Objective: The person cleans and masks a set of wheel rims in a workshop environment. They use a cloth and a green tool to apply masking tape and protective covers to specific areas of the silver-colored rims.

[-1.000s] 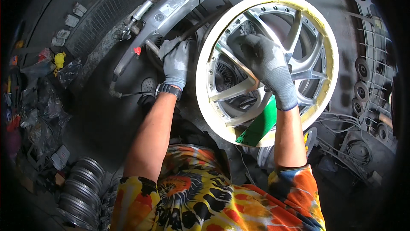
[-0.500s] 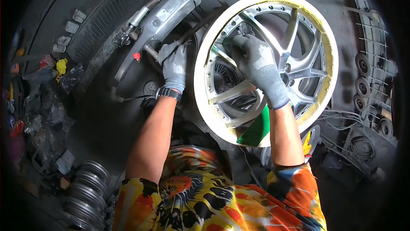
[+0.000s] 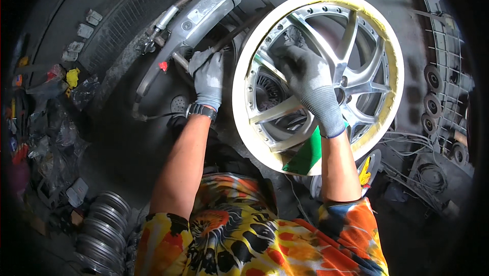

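Right of centre: silver spoked wheel (image 3: 338, 68) with pale rim, green strip (image 3: 308, 154) at its lower edge. Right hand (image 3: 306, 72) over the spokes, fingers curled, can't tell what its grip holds. Left hand (image 3: 207, 76) bent at dark bar (image 3: 243, 28) beside grey power tool (image 3: 206, 15); grip unclear.

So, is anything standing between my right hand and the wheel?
Nothing visible does, apart from the grey glove. Your right hand is over the spokes on the left side of the wheel. The fingertips are hidden from this view, so I can't tell whether something thin sits under them.
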